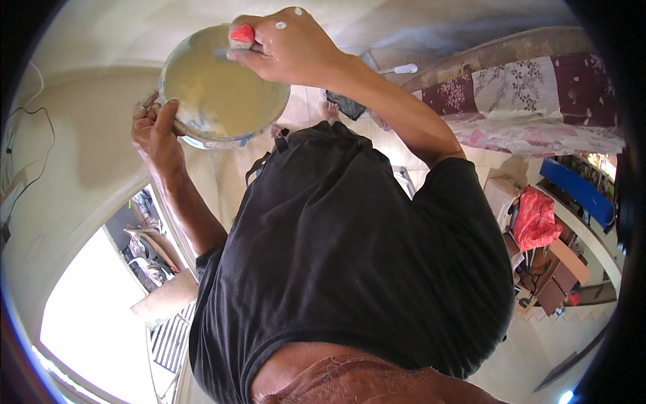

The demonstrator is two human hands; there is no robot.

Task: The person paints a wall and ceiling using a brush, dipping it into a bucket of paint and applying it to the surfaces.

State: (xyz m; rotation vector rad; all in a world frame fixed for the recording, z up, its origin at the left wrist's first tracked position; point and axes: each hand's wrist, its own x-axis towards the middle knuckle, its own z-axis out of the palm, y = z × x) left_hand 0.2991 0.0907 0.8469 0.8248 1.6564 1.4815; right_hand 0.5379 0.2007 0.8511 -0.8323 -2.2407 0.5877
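A round bucket (pixel 176 122) with a bluish rim is held up in front of me, a creamy beige mixture (pixel 225 94) inside it. My left hand (pixel 156 120) grips its left rim, thumb on the near side and fingers around the edge. Over the far right part of the bucket, my right hand (pixel 279 47) is closed around a red-handled tool (pixel 242 34). A greyish end of the tool shows beside my fingers, above the mixture; its exact kind is hidden by the hand. White spots mark the back of the right hand.
A pale wall (pixel 87 121) runs along the left, with a dark cable (pixel 47 145) hanging on it. Right of me is a long seat or bed with a maroon and white floral cover (pixel 518 94). A black bag (pixel 346 104) and a white-handled tool (pixel 404 69) lie on the tiled floor.
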